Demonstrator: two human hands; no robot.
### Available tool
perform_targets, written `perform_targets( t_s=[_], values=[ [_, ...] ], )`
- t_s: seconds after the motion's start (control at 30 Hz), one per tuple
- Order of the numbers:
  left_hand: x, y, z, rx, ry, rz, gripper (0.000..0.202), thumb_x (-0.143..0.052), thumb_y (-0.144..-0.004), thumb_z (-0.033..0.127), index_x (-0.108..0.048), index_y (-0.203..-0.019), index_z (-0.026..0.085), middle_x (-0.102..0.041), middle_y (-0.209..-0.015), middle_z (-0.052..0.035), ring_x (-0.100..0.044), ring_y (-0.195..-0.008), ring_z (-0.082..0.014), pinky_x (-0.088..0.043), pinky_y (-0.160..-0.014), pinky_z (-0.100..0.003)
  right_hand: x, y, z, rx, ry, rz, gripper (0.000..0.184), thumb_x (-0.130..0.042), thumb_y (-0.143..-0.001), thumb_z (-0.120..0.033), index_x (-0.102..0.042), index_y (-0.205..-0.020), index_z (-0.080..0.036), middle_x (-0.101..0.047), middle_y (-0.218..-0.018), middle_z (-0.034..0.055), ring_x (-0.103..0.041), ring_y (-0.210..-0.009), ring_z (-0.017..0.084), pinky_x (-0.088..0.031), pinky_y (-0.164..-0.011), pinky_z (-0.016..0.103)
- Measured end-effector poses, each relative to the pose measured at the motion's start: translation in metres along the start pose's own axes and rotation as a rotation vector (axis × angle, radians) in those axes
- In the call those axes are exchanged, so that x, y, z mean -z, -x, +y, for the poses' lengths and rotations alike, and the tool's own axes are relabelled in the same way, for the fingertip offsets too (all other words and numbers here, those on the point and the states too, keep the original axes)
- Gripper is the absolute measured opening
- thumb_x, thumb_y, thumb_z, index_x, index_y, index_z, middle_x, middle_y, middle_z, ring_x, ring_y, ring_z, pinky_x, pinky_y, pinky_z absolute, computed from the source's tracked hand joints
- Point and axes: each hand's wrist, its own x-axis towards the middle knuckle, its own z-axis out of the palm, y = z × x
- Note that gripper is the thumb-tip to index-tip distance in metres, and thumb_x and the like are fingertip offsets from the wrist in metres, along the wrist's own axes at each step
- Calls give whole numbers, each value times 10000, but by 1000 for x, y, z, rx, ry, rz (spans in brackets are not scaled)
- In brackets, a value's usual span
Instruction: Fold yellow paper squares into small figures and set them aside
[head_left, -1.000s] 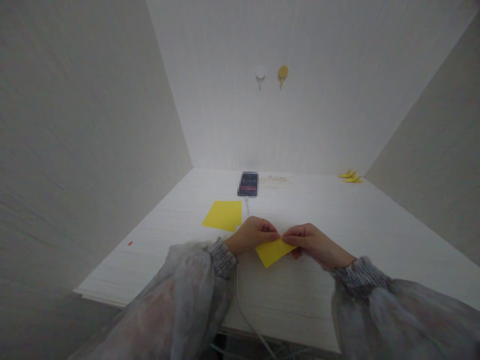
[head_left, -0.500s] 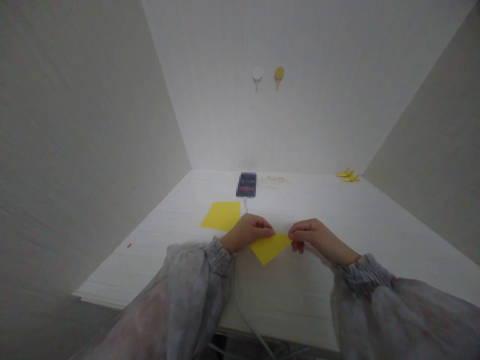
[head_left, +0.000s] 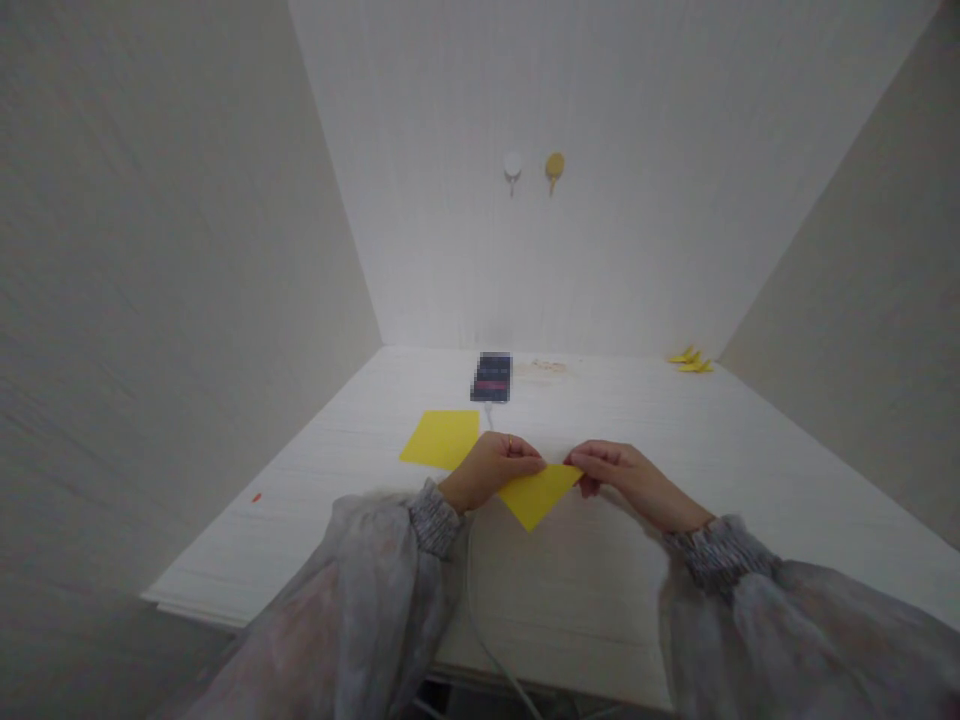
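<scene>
Above the white table, a piece of yellow paper [head_left: 535, 493] folded into a triangle is held between my two hands, its point towards me. My left hand [head_left: 491, 468] pinches its upper left edge, thumb on top. The fingers of my right hand [head_left: 611, 468] close on its right corner. Partly behind my left hand lies a flat sheet of yellow paper [head_left: 442, 437]. Both wrists are covered by gathered grey sleeves, and the paper's left corner is hidden by my left hand.
A phone [head_left: 492, 377] with a blurred screen lies at the back, its white cable [head_left: 480, 640] running to the front edge. Several small folded yellow paper pieces [head_left: 691, 362] sit at the back right corner. A white hook [head_left: 512, 168] and a yellow hook [head_left: 554, 167] hang on the wall.
My right hand has shifted slightly left along the paper's top edge, its fingers now closer to the left hand. The whole view has tilted up a little.
</scene>
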Motion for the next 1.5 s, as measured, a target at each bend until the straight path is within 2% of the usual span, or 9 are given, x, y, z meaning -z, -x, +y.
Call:
perform_targets(
  t_s=[0.17,0.5,0.6,0.73,0.93,1.1,1.2,1.37,1.5],
  values=[
    [-3,1,-1,-4,-42,-55,198,-619,-609,285,-611,-686,103,-583,-564,1,-496,-471,-57,-367,-454,-167,-16,-2,5,-65,72,-29,235,-565,-679,-351,-609,-644,-123,-522,-502,-13,-424,-439,64,-315,-429,195],
    [9,-3,-1,-41,125,4,236,-604,-637,320,-566,-699,95,-614,-663,-46,-572,-573,-100,-462,-570,-236,2,2,-7,54,118,167,214,-558,-664,-347,-611,-619,-145,-548,-534,-4,-451,-452,86,-369,-456,216],
    [7,-5,0,-125,90,84,235,-600,-642,325,-558,-719,107,-594,-659,-22,-539,-563,-72,-439,-570,-206,-2,3,-7,117,328,201,231,-513,-711,-356,-611,-641,-159,-552,-523,-2,-484,-479,109,-379,-480,228],
    [6,-6,3,-263,8,248,249,-613,-625,348,-541,-672,115,-519,-565,23,-476,-499,-52,-410,-518,-185,-3,8,-6,393,759,353,236,-445,-778,-307,-603,-674,-167,-579,-598,29,-510,-566,133,-371,-533,241],
    [-9,2,9,-163,77,-4,326,-527,-693,417,-585,-756,102,-591,-692,-40,-547,-600,-93,-434,-565,-219,-14,13,-10,730,1263,513,229,-430,-797,-242,-605,-668,-171,-570,-630,50,-475,-603,142,-330,-574,268],
    [-20,4,8,-136,181,-57,303,-566,-668,397,-568,-666,94,-576,-646,-13,-535,-618,-82,-448,-671,-243,-35,15,-15,856,1513,369,221,-397,-812,-162,-608,-746,-166,-547,-615,46,-450,-578,139,-300,-535,278],
    [-18,3,7,-115,215,-41,287,-579,-661,376,-554,-631,92,-555,-595,0,-521,-566,-74,-452,-630,-233,-40,16,-14,882,1431,336,170,-430,-792,-179,-593,-834,-156,-551,-668,58,-463,-627,157,-343,-558,289],
    [-15,6,12,-60,213,-67,294,-591,-648,382,-580,-676,89,-596,-621,-31,-550,-555,-94,-447,-588,-227,-30,18,-13,914,958,388,204,-490,-751,-245,-557,-938,-199,-500,-910,90,-479,-840,204,-416,-690,367],
    [-15,8,15,-17,224,-176,303,-602,-637,378,-588,-712,84,-630,-658,-70,-593,-585,-135,-455,-568,-242,-19,12,-12,687,612,574,228,-468,-774,-263,-522,-987,-203,-476,-939,82,-471,-905,206,-397,-789,391]
  ],
)
